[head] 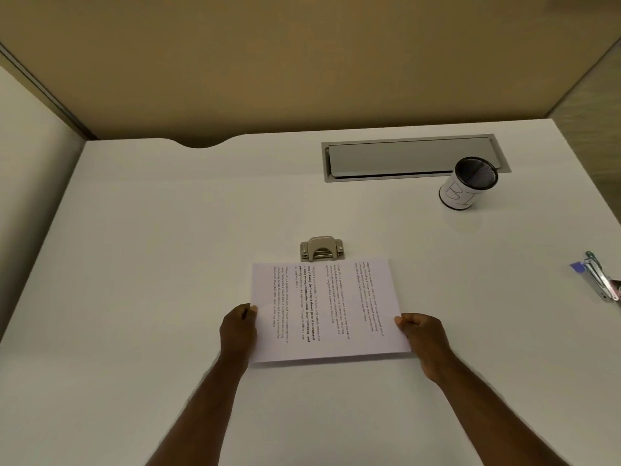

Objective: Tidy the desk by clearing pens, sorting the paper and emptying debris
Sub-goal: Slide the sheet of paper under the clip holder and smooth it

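Note:
A printed sheet of paper (326,307) is held flat over the white desk (151,247), its text running sideways. My left hand (238,331) pinches its left edge and my right hand (423,338) pinches its right edge. Just beyond the sheet's far edge stands a beige hole punch (321,248), partly hidden by the paper. A black mesh pen cup (468,183) wrapped in white paper with handwriting stands at the back right; nothing shows inside it.
A metal cable hatch (410,159) is set into the desk at the back, behind the cup. A silver stapler-like tool with a blue piece (599,277) lies at the right edge. Tan partition walls (302,62) enclose the desk at the back and sides.

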